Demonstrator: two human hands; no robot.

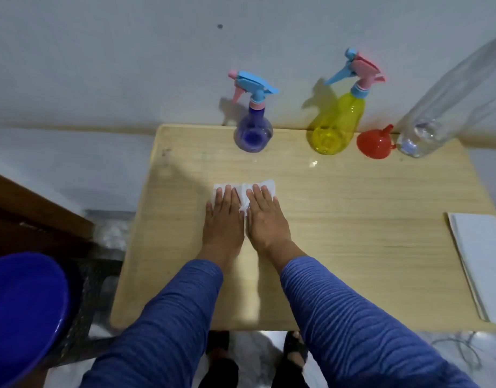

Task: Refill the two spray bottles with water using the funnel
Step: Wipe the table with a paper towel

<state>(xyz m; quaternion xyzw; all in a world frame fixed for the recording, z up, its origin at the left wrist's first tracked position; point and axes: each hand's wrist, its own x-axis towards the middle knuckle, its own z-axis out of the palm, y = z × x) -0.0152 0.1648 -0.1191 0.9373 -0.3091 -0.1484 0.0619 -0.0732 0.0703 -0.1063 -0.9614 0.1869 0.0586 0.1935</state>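
Head view: the table (353, 219) carries the clear water bottle (426, 135), yellow spray bottle (336, 127), purple spray bottle (253, 135) and red funnel (375, 144) along its far edge, apparently leaving room to wipe. Both arms reach forward; left hand (224, 217) and right hand (266, 217) press a tissue (244, 191), fingers straight.

Left hand (223, 217), right hand (266, 217) (flat) press tissue (245, 191).

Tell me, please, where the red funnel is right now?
In the head view, the red funnel sits at the table's far right edge, between the yellow spray bottle and the clear bottle.
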